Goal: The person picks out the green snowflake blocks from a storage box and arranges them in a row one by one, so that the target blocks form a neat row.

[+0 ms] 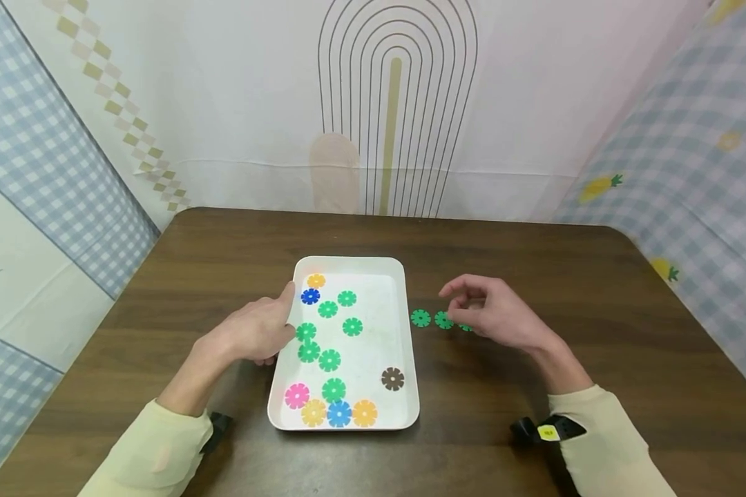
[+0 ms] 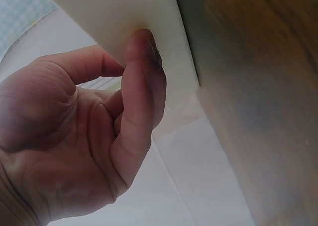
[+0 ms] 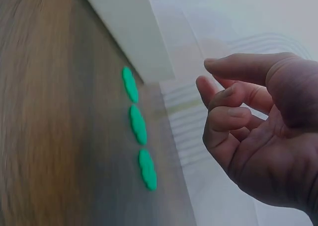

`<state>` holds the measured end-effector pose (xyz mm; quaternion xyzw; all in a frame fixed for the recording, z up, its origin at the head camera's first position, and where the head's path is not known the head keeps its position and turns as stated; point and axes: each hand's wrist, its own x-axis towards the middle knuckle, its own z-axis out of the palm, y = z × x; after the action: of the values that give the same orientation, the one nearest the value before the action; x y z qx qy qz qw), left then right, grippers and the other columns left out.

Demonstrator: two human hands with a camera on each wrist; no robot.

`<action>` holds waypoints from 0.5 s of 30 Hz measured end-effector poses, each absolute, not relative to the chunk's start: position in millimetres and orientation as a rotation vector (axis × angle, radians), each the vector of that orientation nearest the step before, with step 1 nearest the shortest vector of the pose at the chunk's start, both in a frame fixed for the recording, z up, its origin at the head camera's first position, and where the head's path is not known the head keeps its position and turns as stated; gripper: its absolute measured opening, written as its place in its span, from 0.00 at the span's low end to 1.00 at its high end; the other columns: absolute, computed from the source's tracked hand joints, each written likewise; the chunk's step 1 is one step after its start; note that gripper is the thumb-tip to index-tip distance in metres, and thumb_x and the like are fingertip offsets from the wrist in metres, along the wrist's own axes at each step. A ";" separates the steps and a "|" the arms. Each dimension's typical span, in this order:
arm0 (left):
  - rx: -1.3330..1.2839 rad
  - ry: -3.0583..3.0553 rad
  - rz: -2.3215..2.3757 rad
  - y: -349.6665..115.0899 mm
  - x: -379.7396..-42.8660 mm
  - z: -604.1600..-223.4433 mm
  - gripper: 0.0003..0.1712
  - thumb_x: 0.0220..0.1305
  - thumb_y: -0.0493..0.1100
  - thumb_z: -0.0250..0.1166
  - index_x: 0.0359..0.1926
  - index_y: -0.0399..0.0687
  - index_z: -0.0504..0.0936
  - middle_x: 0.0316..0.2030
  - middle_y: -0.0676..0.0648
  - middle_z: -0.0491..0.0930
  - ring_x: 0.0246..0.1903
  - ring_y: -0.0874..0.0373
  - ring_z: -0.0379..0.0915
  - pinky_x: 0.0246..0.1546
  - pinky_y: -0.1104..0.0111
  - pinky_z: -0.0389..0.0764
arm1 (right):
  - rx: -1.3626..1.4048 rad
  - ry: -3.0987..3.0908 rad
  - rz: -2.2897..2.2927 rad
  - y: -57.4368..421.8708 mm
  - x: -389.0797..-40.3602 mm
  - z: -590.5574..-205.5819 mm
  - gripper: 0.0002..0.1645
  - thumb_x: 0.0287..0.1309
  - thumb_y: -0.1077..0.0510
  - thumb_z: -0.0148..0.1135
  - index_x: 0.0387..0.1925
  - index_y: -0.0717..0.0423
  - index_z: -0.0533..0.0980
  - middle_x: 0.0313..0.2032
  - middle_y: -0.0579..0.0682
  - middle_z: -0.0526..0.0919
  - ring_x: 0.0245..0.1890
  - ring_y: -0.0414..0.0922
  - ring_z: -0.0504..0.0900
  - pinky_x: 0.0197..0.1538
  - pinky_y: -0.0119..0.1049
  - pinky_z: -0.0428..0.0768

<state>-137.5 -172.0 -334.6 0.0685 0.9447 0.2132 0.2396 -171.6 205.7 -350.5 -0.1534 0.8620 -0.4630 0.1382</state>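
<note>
A white tray [image 1: 382, 324] lies on the table with flat notched plastic discs spread in it, several of them green [image 1: 352, 326]. My left hand [image 1: 257, 331] grips the tray's left side, its thumb at the rim and its fingers against the outer wall [image 2: 112, 17]. My right hand [image 1: 497, 309] hovers right of the tray, holding nothing; its thumb and index finger stand apart and its other fingers bend loosely. Below it, three green notched discs [image 3: 138, 125] lie in a row on the table, the rightmost partly hidden by the hand in the head view.
Inside the tray also lie a brown disc [image 1: 393, 379], a pink disc [image 1: 297, 395], a dark blue disc [image 1: 310, 296], a light blue disc [image 1: 339, 413] and orange discs [image 1: 365, 413]. The brown wooden table [image 1: 472, 455] meets a patterned cloth [image 1: 236, 138] behind.
</note>
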 end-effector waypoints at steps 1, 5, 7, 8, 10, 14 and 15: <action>0.189 2.586 0.584 -172.0 -137.7 -334.5 0.48 0.75 0.39 0.55 0.84 0.35 0.36 0.30 0.42 0.77 0.19 0.53 0.76 0.25 0.64 0.76 | -0.451 2.489 -1.342 201.8 -171.8 -349.8 0.18 0.66 0.61 0.68 0.56 0.60 0.80 0.39 0.56 0.83 0.22 0.41 0.72 0.25 0.32 0.72; 0.197 2.584 0.592 -172.2 -138.7 -334.2 0.48 0.75 0.38 0.55 0.84 0.34 0.36 0.29 0.42 0.76 0.18 0.53 0.76 0.24 0.64 0.76 | -0.493 2.470 -1.349 183.6 -172.2 -346.3 0.18 0.64 0.62 0.69 0.54 0.59 0.81 0.37 0.55 0.82 0.27 0.46 0.76 0.28 0.32 0.72; 0.196 2.585 0.598 -172.4 -139.1 -334.2 0.49 0.75 0.38 0.55 0.84 0.34 0.35 0.28 0.42 0.77 0.18 0.53 0.76 0.24 0.64 0.75 | -0.518 2.459 -1.357 172.5 -171.9 -344.2 0.18 0.63 0.62 0.70 0.54 0.59 0.81 0.36 0.54 0.82 0.30 0.50 0.79 0.30 0.33 0.73; 0.194 2.585 0.599 -172.4 -139.1 -334.0 0.49 0.75 0.38 0.55 0.84 0.34 0.35 0.28 0.42 0.77 0.18 0.53 0.76 0.24 0.64 0.75 | -0.533 2.455 -1.360 166.9 -172.0 -343.3 0.18 0.62 0.63 0.70 0.54 0.59 0.81 0.36 0.54 0.82 0.31 0.53 0.80 0.31 0.34 0.74; 0.186 2.584 0.600 -172.3 -139.1 -333.8 0.49 0.75 0.38 0.55 0.84 0.35 0.35 0.28 0.43 0.77 0.18 0.53 0.76 0.25 0.64 0.75 | -0.570 2.447 -1.364 156.2 -172.1 -342.0 0.19 0.62 0.63 0.70 0.54 0.59 0.81 0.35 0.53 0.81 0.32 0.55 0.81 0.32 0.35 0.75; 0.179 2.576 0.603 -171.3 -138.6 -333.3 0.49 0.76 0.39 0.55 0.84 0.36 0.34 0.27 0.43 0.77 0.18 0.53 0.76 0.26 0.64 0.75 | -0.615 2.446 -1.353 138.7 -172.8 -340.5 0.20 0.61 0.64 0.72 0.55 0.58 0.82 0.35 0.53 0.81 0.28 0.50 0.79 0.32 0.35 0.76; 0.181 2.575 0.606 -170.9 -138.5 -333.4 0.49 0.76 0.38 0.55 0.84 0.36 0.34 0.26 0.43 0.77 0.18 0.53 0.76 0.26 0.64 0.75 | -0.627 2.448 -1.345 135.2 -173.1 -340.3 0.20 0.61 0.64 0.72 0.55 0.59 0.82 0.35 0.53 0.81 0.27 0.48 0.77 0.32 0.35 0.76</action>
<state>-138.5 -170.9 -333.4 0.0662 0.9422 0.2217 0.2424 -173.1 135.2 -340.3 -0.2168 0.8469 -0.4653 0.1389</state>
